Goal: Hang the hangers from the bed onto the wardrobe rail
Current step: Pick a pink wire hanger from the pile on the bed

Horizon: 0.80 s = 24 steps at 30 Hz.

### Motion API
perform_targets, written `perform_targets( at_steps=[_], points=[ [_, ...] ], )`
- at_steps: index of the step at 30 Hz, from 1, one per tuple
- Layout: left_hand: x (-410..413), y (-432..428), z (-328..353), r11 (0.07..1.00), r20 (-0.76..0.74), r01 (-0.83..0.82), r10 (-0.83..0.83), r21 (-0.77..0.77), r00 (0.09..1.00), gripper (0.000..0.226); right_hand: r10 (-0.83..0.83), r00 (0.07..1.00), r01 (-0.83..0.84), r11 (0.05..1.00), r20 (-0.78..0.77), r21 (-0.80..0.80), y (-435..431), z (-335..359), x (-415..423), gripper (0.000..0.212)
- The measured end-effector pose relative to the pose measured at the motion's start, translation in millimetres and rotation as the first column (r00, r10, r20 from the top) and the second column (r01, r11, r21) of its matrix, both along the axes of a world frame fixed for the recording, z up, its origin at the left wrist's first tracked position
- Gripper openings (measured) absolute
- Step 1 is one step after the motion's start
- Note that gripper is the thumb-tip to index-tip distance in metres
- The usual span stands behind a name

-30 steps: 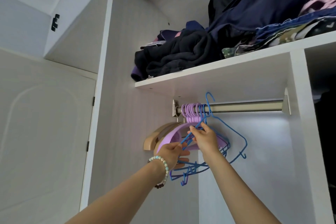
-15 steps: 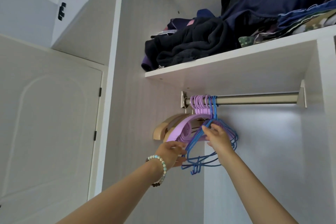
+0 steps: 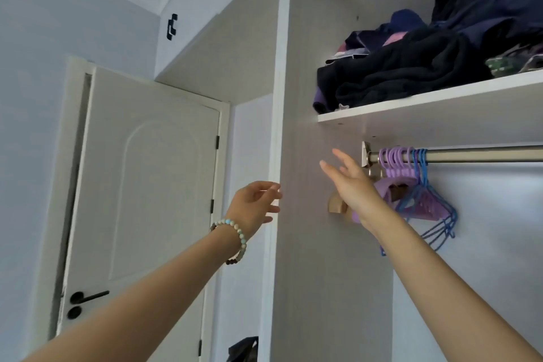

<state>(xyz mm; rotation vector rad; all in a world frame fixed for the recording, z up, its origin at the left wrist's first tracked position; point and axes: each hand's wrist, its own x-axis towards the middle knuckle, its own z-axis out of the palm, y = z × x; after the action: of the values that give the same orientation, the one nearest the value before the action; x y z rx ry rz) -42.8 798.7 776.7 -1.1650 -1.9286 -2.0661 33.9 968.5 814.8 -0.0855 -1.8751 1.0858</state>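
Observation:
A metal wardrobe rail (image 3: 482,154) runs under the white shelf at the right. Purple hangers (image 3: 395,159) and thin blue wire hangers (image 3: 435,214) hang bunched at its left end, with a wooden hanger (image 3: 336,205) partly hidden behind them. My right hand (image 3: 351,182) is raised just left of the hangers, fingers spread, holding nothing. My left hand (image 3: 255,203), with a bead bracelet on the wrist, is further left in front of the wardrobe's side panel, fingers loosely apart and empty.
The white shelf (image 3: 426,103) above the rail carries piled dark clothes (image 3: 411,73). The wardrobe's side panel edge (image 3: 276,156) stands between my hands. A white door (image 3: 141,200) with a black handle (image 3: 88,297) is at the left.
Both hands have let go of the blue hangers, which now hang from the rail. The hands have moved left and away, and my view has swung left toward the door.

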Motion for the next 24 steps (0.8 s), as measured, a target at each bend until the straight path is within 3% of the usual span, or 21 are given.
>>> perform_targets(
  at_steps=[5,10,17,20,24],
  points=[
    [-43,-128,-13,0.969,-0.103,-0.246,0.244,-0.006,0.964,0.021,0.175,0.982,-0.179,0.982,0.071,0.067,-109,-13,-43,0.056],
    [-71,-276,-45,0.832,-0.206,-0.535,0.503,-0.145,0.839,0.049,0.334,0.924,-0.356,0.93,0.185,0.098,-243,-45,-99,0.059],
    [-78,-497,-126,0.462,-0.317,-0.798,0.746,-0.388,0.586,0.073,0.524,0.756,-0.611,0.78,0.394,0.136,-441,-124,-172,0.065],
    [-69,-580,-174,0.261,-0.37,-0.827,0.799,-0.498,0.474,0.08,0.563,0.666,-0.697,0.703,0.49,0.139,-519,-172,-196,0.069],
    [-51,-685,-258,0.083,-0.344,-0.768,0.86,-0.635,0.377,0.096,0.578,0.518,-0.799,0.591,0.631,0.116,-628,-256,-214,0.072]
  ],
)
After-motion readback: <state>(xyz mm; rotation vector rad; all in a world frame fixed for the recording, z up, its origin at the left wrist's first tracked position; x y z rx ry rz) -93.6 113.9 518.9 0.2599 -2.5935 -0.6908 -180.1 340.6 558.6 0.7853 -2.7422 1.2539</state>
